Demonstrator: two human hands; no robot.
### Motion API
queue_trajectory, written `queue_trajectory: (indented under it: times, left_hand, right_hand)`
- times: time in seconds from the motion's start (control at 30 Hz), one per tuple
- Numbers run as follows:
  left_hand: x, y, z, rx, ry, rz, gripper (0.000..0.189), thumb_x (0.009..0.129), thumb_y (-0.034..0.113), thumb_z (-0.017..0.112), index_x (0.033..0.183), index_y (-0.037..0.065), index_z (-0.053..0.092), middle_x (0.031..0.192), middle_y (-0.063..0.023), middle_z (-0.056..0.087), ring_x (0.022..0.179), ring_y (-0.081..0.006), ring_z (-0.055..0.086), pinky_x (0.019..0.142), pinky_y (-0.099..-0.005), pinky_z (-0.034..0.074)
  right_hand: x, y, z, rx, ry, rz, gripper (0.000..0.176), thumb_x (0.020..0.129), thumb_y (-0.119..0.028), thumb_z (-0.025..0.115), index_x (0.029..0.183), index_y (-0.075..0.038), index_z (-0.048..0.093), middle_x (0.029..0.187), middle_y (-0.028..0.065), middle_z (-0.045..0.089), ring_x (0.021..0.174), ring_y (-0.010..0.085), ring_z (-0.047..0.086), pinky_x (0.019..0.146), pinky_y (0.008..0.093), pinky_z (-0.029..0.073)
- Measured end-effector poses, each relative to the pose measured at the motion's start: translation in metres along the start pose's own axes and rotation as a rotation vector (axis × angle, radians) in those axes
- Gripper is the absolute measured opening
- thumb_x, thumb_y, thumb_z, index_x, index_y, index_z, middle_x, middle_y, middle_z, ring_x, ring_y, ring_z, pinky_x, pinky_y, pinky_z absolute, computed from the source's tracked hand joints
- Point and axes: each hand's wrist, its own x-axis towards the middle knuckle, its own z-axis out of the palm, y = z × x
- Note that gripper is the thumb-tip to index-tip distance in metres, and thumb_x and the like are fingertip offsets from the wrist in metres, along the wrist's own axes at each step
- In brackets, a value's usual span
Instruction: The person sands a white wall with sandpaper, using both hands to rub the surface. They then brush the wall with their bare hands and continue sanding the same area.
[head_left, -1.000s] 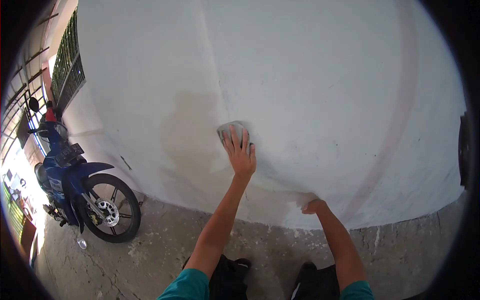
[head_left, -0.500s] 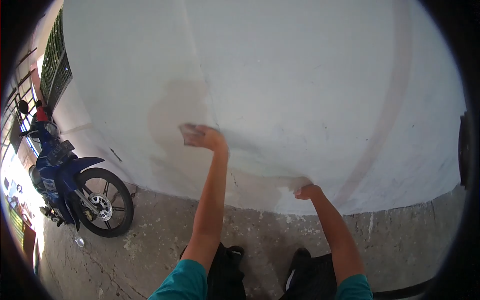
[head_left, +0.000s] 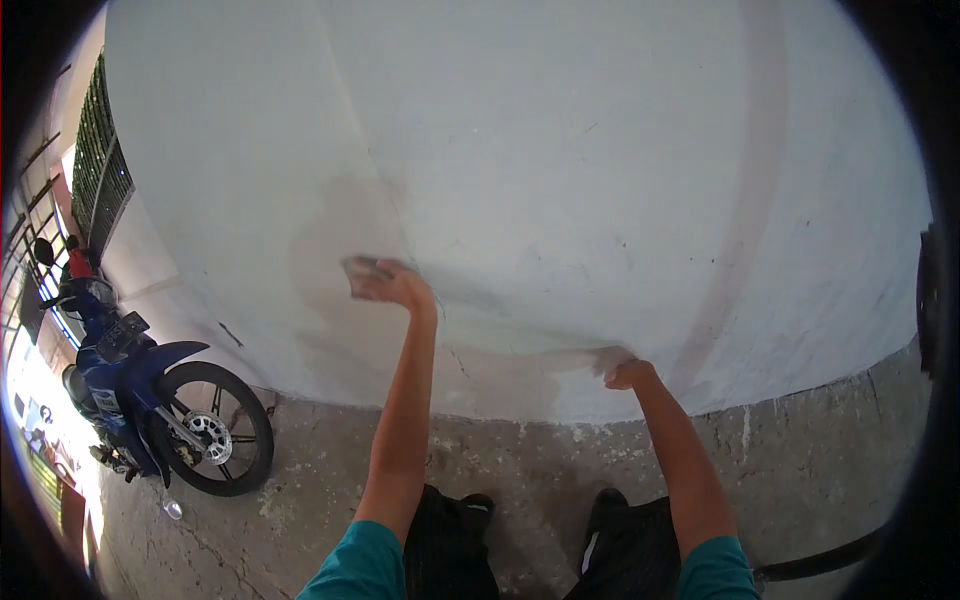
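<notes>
My left hand (head_left: 388, 282) is pressed against the white wall (head_left: 560, 180), in the middle left of the view. Motion blurs its fingers, and a small thin sheet (head_left: 356, 279) with a straight edge shows under them, flat to the wall. Lower and to the right, my right hand (head_left: 628, 374) is curled closed near the foot of the wall, its knuckles close to the surface; no object shows in it. Faint dark smudges and a thin crack mark the wall between both hands.
A blue motorcycle (head_left: 130, 370) is parked at the left, its front wheel (head_left: 212, 428) near the wall. The worn concrete floor (head_left: 330, 480) meets the wall below my hands, with my feet on it. A dark curved hose-like thing (head_left: 820, 560) lies at the lower right.
The view has shifted slightly right. My left hand appears a little further left and lower, still at the wall; my right hand appears slightly further right, still curled.
</notes>
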Motion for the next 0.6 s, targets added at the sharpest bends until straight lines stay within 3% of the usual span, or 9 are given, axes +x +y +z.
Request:
queue_trajectory:
  times: [0.07,0.1,0.17,0.2,0.27,0.33,0.47,0.53,0.6]
  left_hand:
    - [-0.015,0.006,0.007,0.181,-0.204,0.264,0.054,0.089,0.014,0.045,0.138,0.000,0.025,0.148,-0.0179,0.012,0.134,-0.0372,0.013,0.107,-0.0480,0.019]
    - [-0.025,0.016,0.005,0.186,-0.202,0.259,0.054,0.089,0.014,0.045,0.138,0.000,0.025,0.148,-0.0179,0.012,0.134,-0.0372,0.013,0.107,-0.0480,0.019]
    - [-0.048,0.034,-0.007,0.484,-0.596,0.556,0.052,0.089,0.021,0.045,0.137,0.006,0.034,0.149,-0.0174,0.005,0.133,-0.0416,0.014,0.109,-0.0480,0.014]
    - [-0.059,0.027,-0.012,0.487,-0.594,0.552,0.052,0.089,0.021,0.045,0.137,0.006,0.034,0.149,-0.0174,0.005,0.133,-0.0416,0.014,0.109,-0.0480,0.014]
    - [-0.076,0.005,-0.022,0.533,-0.742,0.798,0.051,0.086,0.022,0.048,0.136,0.012,0.039,0.148,-0.0186,0.011,0.133,-0.0443,0.013,0.107,-0.0541,0.013]
    - [-0.088,0.002,-0.025,0.525,-0.732,0.812,0.051,0.086,0.023,0.049,0.135,0.014,0.040,0.148,-0.0187,0.014,0.132,-0.0453,0.015,0.106,-0.0541,0.016]
    - [-0.068,0.017,-0.013,0.437,-0.706,0.797,0.049,0.085,0.021,0.051,0.134,0.017,0.043,0.147,-0.0183,0.016,0.132,-0.0463,0.015,0.105,-0.0544,0.018]
    - [-0.042,0.032,-0.003,0.452,-0.567,0.705,0.053,0.085,0.020,0.050,0.136,0.015,0.039,0.147,-0.0188,0.016,0.133,-0.0429,0.014,0.106,-0.0526,0.017]
    - [-0.009,0.037,0.003,0.410,-0.372,0.551,0.054,0.086,0.017,0.048,0.138,0.011,0.033,0.147,-0.0194,0.015,0.132,-0.0388,0.019,0.107,-0.0503,0.018]
  right_hand:
    - [0.004,0.000,0.004,-0.058,0.031,-0.042,0.047,0.067,-0.017,0.063,0.113,-0.018,0.055,0.126,0.0065,0.047,0.120,0.0256,0.043,0.100,0.0339,0.037]
    - [0.004,-0.006,-0.002,-0.065,-0.017,-0.060,0.047,0.067,-0.019,0.063,0.113,-0.018,0.054,0.126,0.0068,0.047,0.120,0.0257,0.043,0.100,0.0344,0.037]
    - [0.010,-0.007,0.003,-0.075,-0.070,-0.080,0.047,0.067,-0.020,0.063,0.113,-0.018,0.054,0.126,0.0070,0.048,0.120,0.0258,0.042,0.100,0.0350,0.037]
    - [0.025,0.001,0.018,-0.056,-0.081,-0.007,0.047,0.067,-0.022,0.063,0.113,-0.017,0.054,0.126,0.0076,0.048,0.119,0.0260,0.043,0.099,0.0354,0.038]
    - [0.053,0.012,0.042,-0.041,-0.094,0.066,0.048,0.067,-0.023,0.062,0.113,-0.016,0.054,0.125,0.0082,0.048,0.118,0.0263,0.044,0.099,0.0358,0.038]
    - [0.062,0.012,0.047,-0.086,0.096,-0.224,0.050,0.070,-0.029,0.062,0.117,-0.017,0.054,0.129,0.0078,0.047,0.120,0.0259,0.043,0.100,0.0363,0.037]
    - [0.040,-0.021,0.011,-0.227,-0.113,-0.142,0.049,0.075,-0.037,0.055,0.121,-0.019,0.054,0.131,0.0077,0.047,0.122,0.0260,0.042,0.102,0.0364,0.034]
    - [0.094,0.015,0.060,-0.252,-0.225,-0.043,0.047,0.085,-0.050,0.038,0.120,-0.024,0.056,0.130,0.0052,0.049,0.122,0.0260,0.043,0.104,0.0367,0.029]
    - [0.076,0.004,0.047,-0.211,-0.216,-0.075,0.047,0.082,-0.046,0.041,0.120,-0.022,0.055,0.128,0.0066,0.051,0.122,0.0256,0.043,0.104,0.0369,0.031]
